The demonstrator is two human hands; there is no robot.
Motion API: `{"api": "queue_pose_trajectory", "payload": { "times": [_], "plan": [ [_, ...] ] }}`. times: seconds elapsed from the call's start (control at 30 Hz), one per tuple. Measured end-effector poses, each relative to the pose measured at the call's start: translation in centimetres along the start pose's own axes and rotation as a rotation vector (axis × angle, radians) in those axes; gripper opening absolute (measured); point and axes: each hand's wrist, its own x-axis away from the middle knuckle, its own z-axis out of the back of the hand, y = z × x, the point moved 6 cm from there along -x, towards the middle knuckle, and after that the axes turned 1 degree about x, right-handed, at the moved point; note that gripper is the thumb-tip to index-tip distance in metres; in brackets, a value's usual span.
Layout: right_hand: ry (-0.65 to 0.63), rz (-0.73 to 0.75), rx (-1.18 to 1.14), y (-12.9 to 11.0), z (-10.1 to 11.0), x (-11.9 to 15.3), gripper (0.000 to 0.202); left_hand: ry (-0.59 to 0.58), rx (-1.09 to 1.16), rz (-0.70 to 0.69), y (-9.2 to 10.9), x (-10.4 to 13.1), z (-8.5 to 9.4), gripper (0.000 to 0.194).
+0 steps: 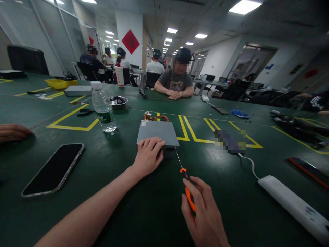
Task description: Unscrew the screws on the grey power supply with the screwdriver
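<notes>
Matt metal clads the box (158, 132); the screwdriver (183, 170) pairs metal shaft with plastic handle. Clear plastic bottle (104, 115), polished metal bowl (122, 105) and glossy-screened phone (53, 168) catch light above a smooth, faintly shiny table (144, 206).

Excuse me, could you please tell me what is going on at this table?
Someone is working on a grey metal box with a bundle of coloured wires at its far side. The left hand rests on the box, while the right hand holds an orange-and-black screwdriver, its tip at the near right corner. Whether it meets a screw is too small to tell. Another person sits opposite.
</notes>
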Motion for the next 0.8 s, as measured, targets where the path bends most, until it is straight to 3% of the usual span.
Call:
{"api": "queue_pose_trajectory", "payload": {
  "times": [0.17,0.3,0.53,0.7,0.8],
  "plan": [
    [0.094,-0.091,-0.018,-0.1,0.6,0.1,0.026,-0.012,0.009,-0.001,-0.2,0.1,0.1,0.028],
    [0.077,-0.212,-0.028,0.4,0.9,-0.2,0.029,-0.007,0.007,0.007,-0.1,0.1,0.1,0.028],
    [0.112,-0.122,0.036,-0.7,0.5,-0.1,0.03,0.03,0.011,0.017,-0.1,0.1,0.1,0.026],
    [0.055,-0.212,-0.018,0.6,0.2,0.1,0.034,0.045,0.014,0.018,0.0,0.0,0.2,0.023],
    [0.077,-0.181,0.028,0.3,0.5,-0.2,0.035,0.064,0.012,0.008,0.1,0.0,0.3,0.024]
  ]
}}
